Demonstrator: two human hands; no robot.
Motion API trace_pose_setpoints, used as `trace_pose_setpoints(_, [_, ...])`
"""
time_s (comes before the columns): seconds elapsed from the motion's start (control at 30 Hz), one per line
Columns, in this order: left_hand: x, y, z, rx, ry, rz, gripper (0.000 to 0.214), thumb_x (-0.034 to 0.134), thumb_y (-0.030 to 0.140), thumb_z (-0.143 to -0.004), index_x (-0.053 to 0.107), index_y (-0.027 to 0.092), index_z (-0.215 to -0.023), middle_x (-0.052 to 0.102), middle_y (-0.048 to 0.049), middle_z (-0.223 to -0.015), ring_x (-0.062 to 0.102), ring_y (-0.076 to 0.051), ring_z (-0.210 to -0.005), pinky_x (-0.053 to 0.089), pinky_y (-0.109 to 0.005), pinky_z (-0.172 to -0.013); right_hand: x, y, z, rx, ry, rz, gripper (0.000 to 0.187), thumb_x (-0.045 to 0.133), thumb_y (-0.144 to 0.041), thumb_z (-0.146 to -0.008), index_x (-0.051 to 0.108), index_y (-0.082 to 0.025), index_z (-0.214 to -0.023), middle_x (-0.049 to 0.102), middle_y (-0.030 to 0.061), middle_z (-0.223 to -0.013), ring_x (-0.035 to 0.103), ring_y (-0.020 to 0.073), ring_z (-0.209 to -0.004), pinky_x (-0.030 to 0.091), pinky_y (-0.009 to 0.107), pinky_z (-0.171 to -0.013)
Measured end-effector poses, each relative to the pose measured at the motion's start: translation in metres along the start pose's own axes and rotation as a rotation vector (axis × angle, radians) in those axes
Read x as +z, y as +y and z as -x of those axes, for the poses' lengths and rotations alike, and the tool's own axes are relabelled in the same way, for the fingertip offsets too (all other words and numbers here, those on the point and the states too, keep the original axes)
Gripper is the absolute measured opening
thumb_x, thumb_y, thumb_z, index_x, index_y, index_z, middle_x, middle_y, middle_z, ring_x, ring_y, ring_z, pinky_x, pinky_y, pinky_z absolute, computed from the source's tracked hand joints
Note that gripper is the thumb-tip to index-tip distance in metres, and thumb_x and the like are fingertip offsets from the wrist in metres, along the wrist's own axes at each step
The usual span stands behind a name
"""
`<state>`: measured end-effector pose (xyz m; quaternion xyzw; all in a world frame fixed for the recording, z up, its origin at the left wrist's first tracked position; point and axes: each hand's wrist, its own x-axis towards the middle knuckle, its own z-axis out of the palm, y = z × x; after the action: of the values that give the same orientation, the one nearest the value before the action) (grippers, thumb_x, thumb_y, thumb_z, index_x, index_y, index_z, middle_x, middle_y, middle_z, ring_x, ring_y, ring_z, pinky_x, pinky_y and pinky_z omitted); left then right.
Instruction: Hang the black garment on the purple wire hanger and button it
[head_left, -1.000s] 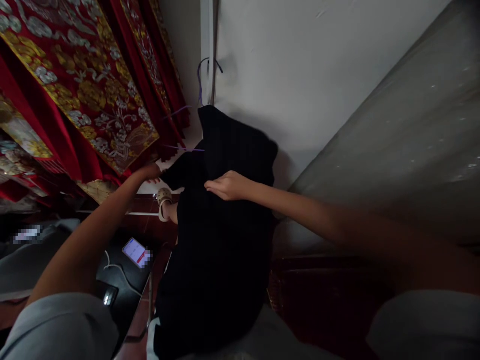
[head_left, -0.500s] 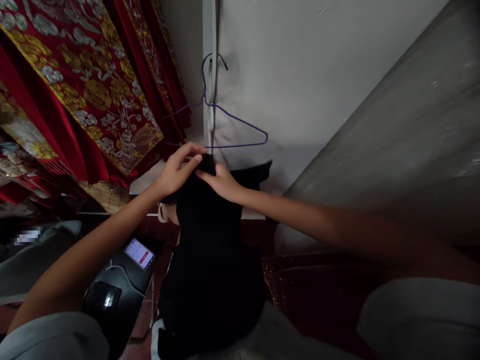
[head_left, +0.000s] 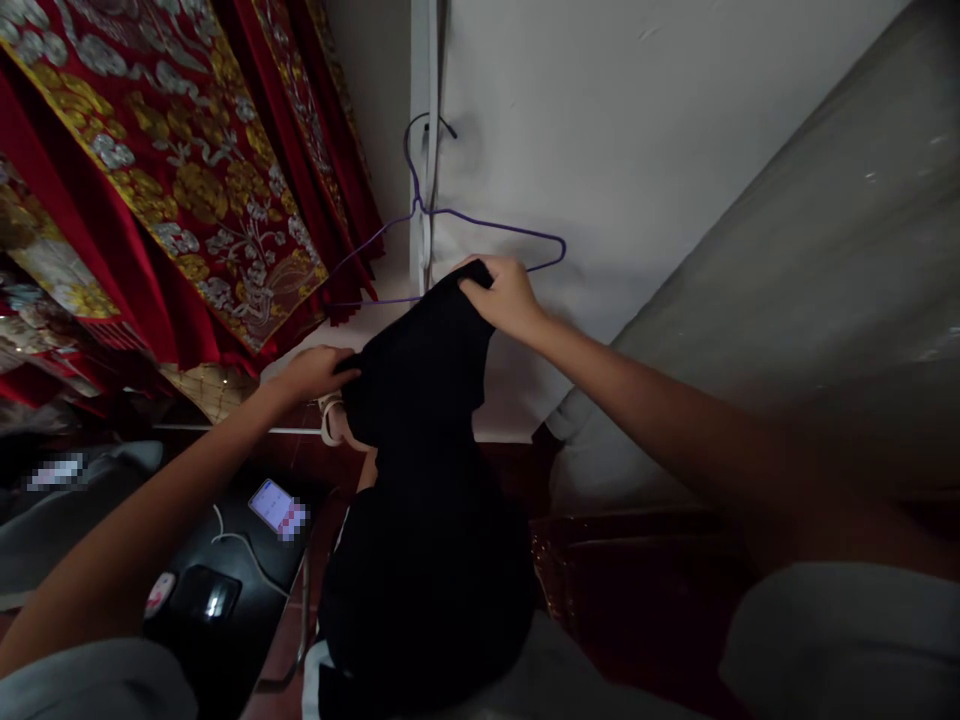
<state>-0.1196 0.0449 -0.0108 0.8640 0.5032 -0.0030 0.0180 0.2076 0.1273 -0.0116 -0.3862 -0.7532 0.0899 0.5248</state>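
A black garment (head_left: 427, 470) hangs down in front of me, stretched between my two hands. My right hand (head_left: 504, 293) is closed on its top edge, just below the bottom wire of a purple wire hanger (head_left: 480, 222) that hangs on the white wall. My left hand (head_left: 315, 371) grips the garment's left edge, lower and further left. The hanger itself carries nothing.
Red and gold embroidered cloths (head_left: 180, 170) hang at the left. A lit phone (head_left: 279, 507) and a white cable lie on a dark surface at lower left. A grey sloping surface (head_left: 810, 260) fills the right. Someone's sandalled foot (head_left: 330, 418) shows behind the garment.
The garment came off the hanger and dropped below it. Since then my right hand has lifted the top edge back up to the hanger, while my left hand moved down and left along the garment.
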Motion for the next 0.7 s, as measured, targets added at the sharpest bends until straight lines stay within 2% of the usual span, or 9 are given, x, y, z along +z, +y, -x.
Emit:
trace_pose_setpoints(0.07, [-0.009,-0.014,0.006,-0.092,0.039,-0.074,0.034,0.051,0.041,-0.100,0.071,0.019,-0.118,0.077,-0.0124,-0.107,0.071,-0.028,-0.097,0.048,-0.033,-0.081,0.011,0.025,0.000,0.028,0.001,0.006,0.018,0.060,-0.026,-0.086,0.073,-0.020,-0.097,0.077,0.0106,-0.100,0.072,0.0278,-0.098,0.058,0.045,-0.092])
trace_pose_setpoints(0.13, [-0.015,-0.021,0.011,-0.194,0.014,-0.138,0.033,0.048,0.037,-0.101,0.072,0.020,-0.115,0.078,-0.0130,-0.107,0.072,-0.028,-0.098,0.048,-0.033,-0.080,0.018,0.042,0.002,0.079,-0.036,0.048,0.015,0.063,-0.033,-0.088,0.069,-0.020,-0.083,0.074,0.0100,-0.085,0.072,0.0283,-0.086,0.059,0.045,-0.083])
trace_pose_setpoints(0.17, [-0.017,-0.022,0.013,-0.241,-0.026,-0.172,0.033,0.047,0.037,-0.102,0.074,0.019,-0.110,0.078,-0.0136,-0.105,0.072,-0.029,-0.098,0.048,-0.032,-0.079,0.018,0.046,0.003,0.106,-0.057,0.078,0.022,0.065,-0.038,-0.087,0.063,-0.021,-0.073,0.070,0.0079,-0.073,0.070,0.0271,-0.076,0.058,0.042,-0.075])
trace_pose_setpoints(0.23, [-0.019,-0.020,0.014,-0.290,-0.131,-0.218,0.036,0.046,0.038,-0.103,0.075,0.017,-0.099,0.078,-0.0154,-0.102,0.073,-0.030,-0.098,0.047,-0.032,-0.079,0.014,0.050,0.005,0.140,-0.079,0.137,0.038,0.067,-0.045,-0.086,0.051,-0.023,-0.059,0.055,0.0028,-0.055,0.060,0.0219,-0.058,0.052,0.036,-0.060])
trace_pose_setpoints(0.3, [-0.020,-0.015,0.011,-0.309,-0.202,-0.215,0.038,0.046,0.038,-0.103,0.075,0.016,-0.096,0.078,-0.0178,-0.102,0.073,-0.032,-0.098,0.048,-0.034,-0.078,0.005,0.049,0.007,0.137,-0.050,0.176,0.045,0.068,-0.048,-0.084,0.044,-0.024,-0.053,0.044,0.0001,-0.048,0.051,0.0170,-0.050,0.042,0.031,-0.051])
trace_pose_setpoints(0.37, [-0.022,-0.009,0.005,-0.324,-0.175,-0.184,0.037,0.044,0.035,-0.102,0.075,0.015,-0.096,0.077,-0.0195,-0.103,0.073,-0.033,-0.098,0.050,-0.036,-0.079,-0.005,0.046,0.009,0.118,0.011,0.194,0.048,0.068,-0.048,-0.082,0.041,-0.024,-0.051,0.037,-0.0010,-0.044,0.042,0.0139,-0.046,0.033,0.029,-0.046])
trace_pose_setpoints(0.47, [-0.027,-0.004,-0.006,-0.276,0.060,-0.095,0.033,0.045,0.027,-0.099,0.072,0.015,-0.084,0.075,-0.0196,-0.103,0.071,-0.032,-0.099,0.052,-0.039,-0.088,-0.015,0.041,0.010,0.098,0.074,0.200,0.048,0.069,-0.047,-0.080,0.037,-0.026,-0.050,0.030,-0.0021,-0.043,0.033,0.0122,-0.045,0.027,0.029,-0.044])
trace_pose_setpoints(0.57, [-0.035,-0.001,-0.019,-0.229,0.368,0.121,0.031,0.047,0.024,-0.096,0.063,0.018,-0.071,0.074,-0.0157,-0.094,0.069,-0.028,-0.093,0.053,-0.040,-0.092,-0.017,0.031,0.012,0.172,0.007,0.157,0.048,0.068,-0.042,-0.081,0.034,-0.026,-0.051,0.030,-0.0026,-0.045,0.034,0.0122,-0.047,0.028,0.029,-0.046])
trace_pose_setpoints(0.7, [-0.054,0.008,-0.047,-0.123,0.712,0.466,0.023,0.049,0.027,-0.099,0.066,0.020,-0.085,0.075,-0.0102,-0.097,0.070,-0.027,-0.101,0.052,-0.040,-0.100,-0.008,0.012,0.021,0.385,-0.096,0.038,0.045,0.064,-0.034,-0.086,0.035,-0.024,-0.052,0.036,-0.0022,-0.053,0.039,0.0123,-0.052,0.032,0.029,-0.051])
